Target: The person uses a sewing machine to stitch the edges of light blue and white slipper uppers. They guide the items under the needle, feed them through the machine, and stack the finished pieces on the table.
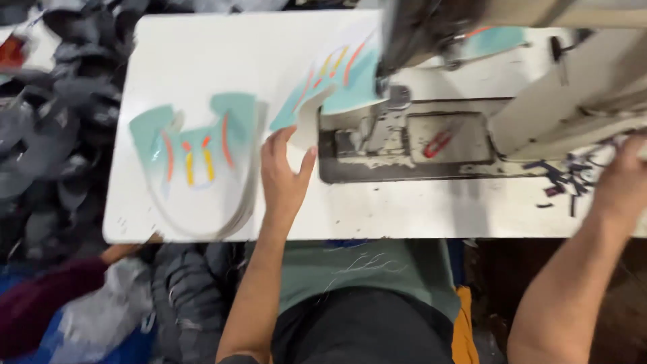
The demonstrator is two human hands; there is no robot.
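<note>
The left hand (284, 176) is pressing, fingers spread, on a teal, orange-striped shoe-upper panel (340, 84) lying under the sewing machine's needle (385, 86); fingers could be drifting dangerously close. The right hand (623, 182), far right, is blurred; its grip I cannot tell.

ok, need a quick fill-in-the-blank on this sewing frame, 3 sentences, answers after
1. The left hand touches the teal shoe-upper piece that lies under the head of the ____ machine.
2. A stack of matching teal pieces lies on the white table, to the ____ of the left hand.
3. The right hand rests at the table's ____ edge, beside dark fabric scraps.

Missing words: sewing; left; right
</note>
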